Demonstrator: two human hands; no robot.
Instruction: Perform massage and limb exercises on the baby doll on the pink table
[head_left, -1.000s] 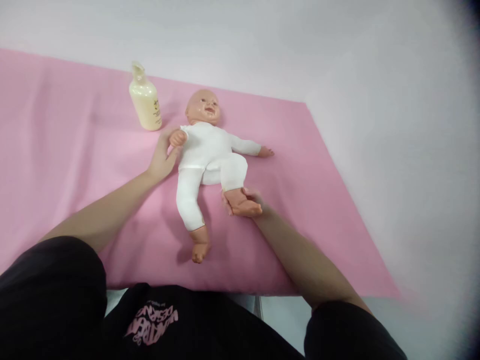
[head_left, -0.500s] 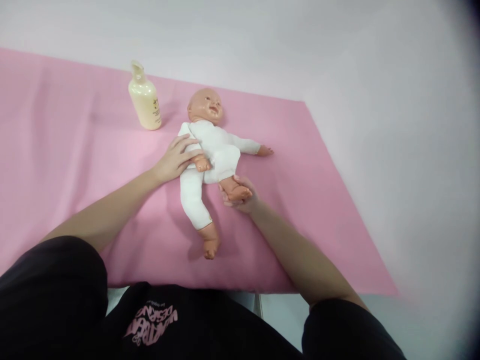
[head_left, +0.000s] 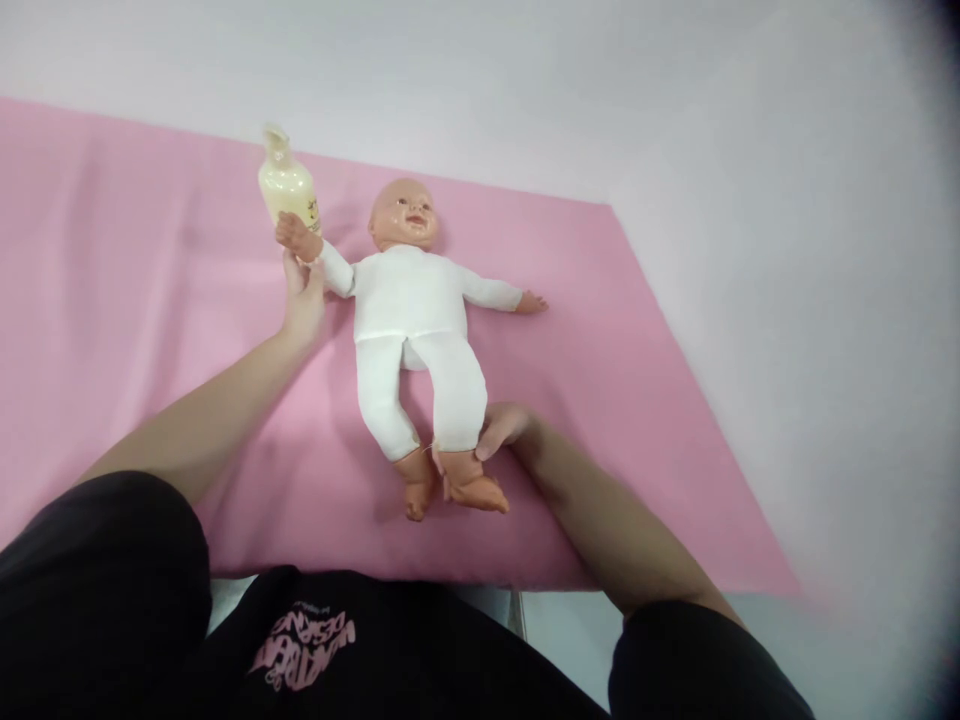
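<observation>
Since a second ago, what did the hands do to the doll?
The left hand swung the doll's arm out from across its chest and up toward the bottle. The right hand pulled the bent leg straight, so both feet now lie side by side. Both hands kept their hold. The bottle, the pink cloth and the doll's other arm stayed put.

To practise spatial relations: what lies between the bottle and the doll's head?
Bare pink cloth separates the bottle from the doll's head, seen in the head view.

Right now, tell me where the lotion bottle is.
In the head view the lotion bottle stands upright on the pink cloth, far left of the doll's head, just behind the doll's raised hand.
</observation>
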